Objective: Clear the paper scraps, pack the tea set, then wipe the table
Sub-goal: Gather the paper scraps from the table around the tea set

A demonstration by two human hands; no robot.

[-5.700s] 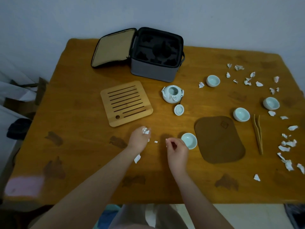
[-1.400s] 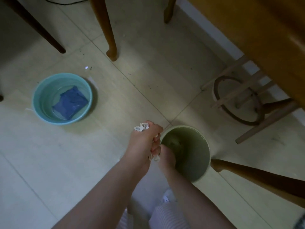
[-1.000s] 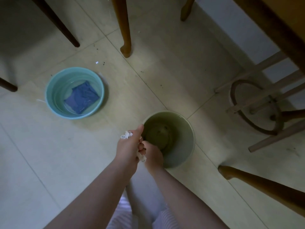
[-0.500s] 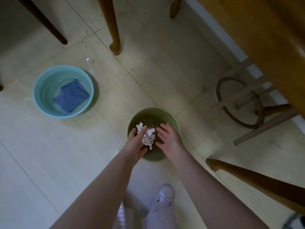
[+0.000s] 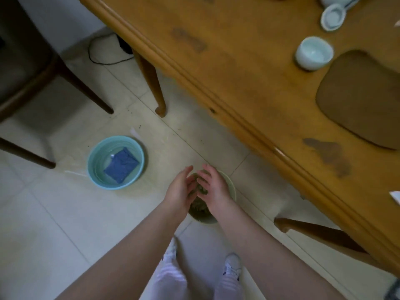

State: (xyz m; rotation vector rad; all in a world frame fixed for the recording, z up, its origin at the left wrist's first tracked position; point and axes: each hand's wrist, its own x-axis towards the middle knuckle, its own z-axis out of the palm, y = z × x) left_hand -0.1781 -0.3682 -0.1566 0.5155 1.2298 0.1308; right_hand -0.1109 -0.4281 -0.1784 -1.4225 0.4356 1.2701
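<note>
The left hand (image 5: 179, 189) and right hand (image 5: 214, 188) are held empty, fingers straight, above a round pale-green plastic bin (image 5: 232, 188)

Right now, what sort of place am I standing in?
Probably a home dining or tea corner: an orange-brown wooden table carrying a pale ceramic teacup, pale floor tiles, and a round teal plastic basin holding a blue cloth on the floor.

Dim, soft indoor light; slight motion blur; wide-angle bending at edges; faint shadows
</note>
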